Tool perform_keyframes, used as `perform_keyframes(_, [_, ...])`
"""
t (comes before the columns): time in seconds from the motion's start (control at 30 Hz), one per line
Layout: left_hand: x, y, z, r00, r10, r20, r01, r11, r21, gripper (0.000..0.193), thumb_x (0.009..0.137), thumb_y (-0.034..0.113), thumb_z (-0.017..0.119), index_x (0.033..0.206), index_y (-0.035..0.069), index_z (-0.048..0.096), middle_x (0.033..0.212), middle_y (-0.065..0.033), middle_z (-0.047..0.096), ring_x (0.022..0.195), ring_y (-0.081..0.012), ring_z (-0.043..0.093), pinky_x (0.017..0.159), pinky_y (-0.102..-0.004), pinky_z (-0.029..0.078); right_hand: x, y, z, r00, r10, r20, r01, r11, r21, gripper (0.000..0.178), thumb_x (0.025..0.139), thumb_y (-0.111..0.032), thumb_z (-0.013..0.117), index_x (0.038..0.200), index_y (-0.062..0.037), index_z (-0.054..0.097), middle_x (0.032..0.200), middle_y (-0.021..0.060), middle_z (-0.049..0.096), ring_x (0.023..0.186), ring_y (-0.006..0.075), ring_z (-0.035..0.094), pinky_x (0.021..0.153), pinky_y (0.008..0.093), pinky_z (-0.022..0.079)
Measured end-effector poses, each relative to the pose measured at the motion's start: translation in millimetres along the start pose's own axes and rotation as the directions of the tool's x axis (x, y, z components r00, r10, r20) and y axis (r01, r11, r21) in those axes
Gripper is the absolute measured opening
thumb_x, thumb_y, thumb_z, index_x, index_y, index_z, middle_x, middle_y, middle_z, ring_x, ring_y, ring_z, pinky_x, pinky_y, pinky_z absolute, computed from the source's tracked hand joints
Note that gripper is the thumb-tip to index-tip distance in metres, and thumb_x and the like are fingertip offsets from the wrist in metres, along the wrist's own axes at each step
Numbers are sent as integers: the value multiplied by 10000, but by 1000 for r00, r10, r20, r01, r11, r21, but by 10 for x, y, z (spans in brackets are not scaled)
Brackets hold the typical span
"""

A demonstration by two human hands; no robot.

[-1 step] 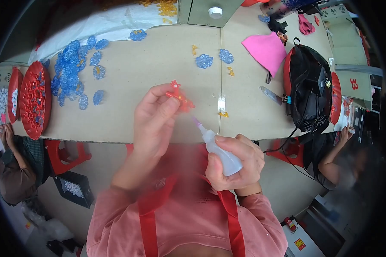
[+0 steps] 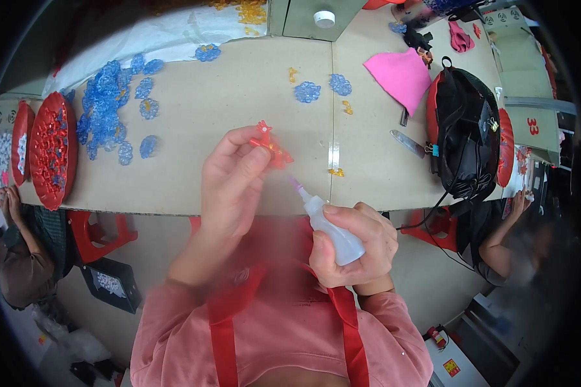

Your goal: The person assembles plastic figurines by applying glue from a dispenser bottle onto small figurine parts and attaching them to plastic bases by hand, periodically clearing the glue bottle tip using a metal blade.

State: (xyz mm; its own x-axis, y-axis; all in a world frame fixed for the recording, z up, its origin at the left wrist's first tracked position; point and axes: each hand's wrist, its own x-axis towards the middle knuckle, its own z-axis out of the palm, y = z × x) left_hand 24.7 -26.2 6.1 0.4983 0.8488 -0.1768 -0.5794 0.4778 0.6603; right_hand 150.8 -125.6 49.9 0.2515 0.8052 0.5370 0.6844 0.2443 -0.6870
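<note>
My left hand (image 2: 235,177) pinches a small translucent red piece (image 2: 274,153), shaped somewhat like a flower or animal, between thumb and fingers above the table's near edge. Blur hides its lower part. In my right hand (image 2: 365,245) is a whitish squeeze bottle (image 2: 336,233), its narrow purple tip (image 2: 295,182) pointing up and left. A small gap separates the tip from the red piece. On the table just right of the tip lies a little amber piece (image 2: 336,172). Beyond my hands are two lacy blue pieces (image 2: 307,92) and more small amber ones (image 2: 347,107).
At left, a heap of blue pieces (image 2: 103,109) lies beside a red tray (image 2: 35,151) of small parts. To the right are a black bag (image 2: 465,135), a blade (image 2: 407,143) and pink cloth (image 2: 401,77). A grey box (image 2: 310,19) stands at the back. Co-workers sit on both sides.
</note>
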Motion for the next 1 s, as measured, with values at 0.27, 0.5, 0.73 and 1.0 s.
perform_keyframes(0.27, [4,5,8,999,-13,-42,14,1000,12,201,860,45,520,1057,3,505,947,-91,573,868,-189,566,808,-348,443,2,2,-3,1000,-4,7,4,1000,7,329,574,-24,664,895,-10,590,678,64,611,452,171,528,426,237,417])
perform_keyframes(0.5, [5,-18,-62,995,-81,-65,79,996,-45,232,894,102,494,1103,0,501,1016,-130,550,923,-230,602,752,-272,536,-30,30,-37,1000,-29,-6,29,1000,1,307,624,-44,640,914,17,557,697,89,605,433,167,507,414,240,402])
perform_keyframes(0.73, [22,-26,-38,979,-174,-109,161,980,-118,250,902,131,488,1090,-35,487,986,-137,559,921,-234,609,739,-252,557,-31,41,-23,999,-33,-29,32,999,-14,349,579,-7,660,915,20,571,708,77,607,440,171,504,421,244,408])
perform_keyframes(1.0, [29,-28,-39,977,-179,-114,166,979,-116,252,900,134,492,1089,-32,488,974,-135,560,917,-233,610,733,-252,559,-22,53,-22,1000,-7,-1,7,1000,-23,341,595,-11,660,921,21,567,718,78,613,459,179,528,430,251,421])
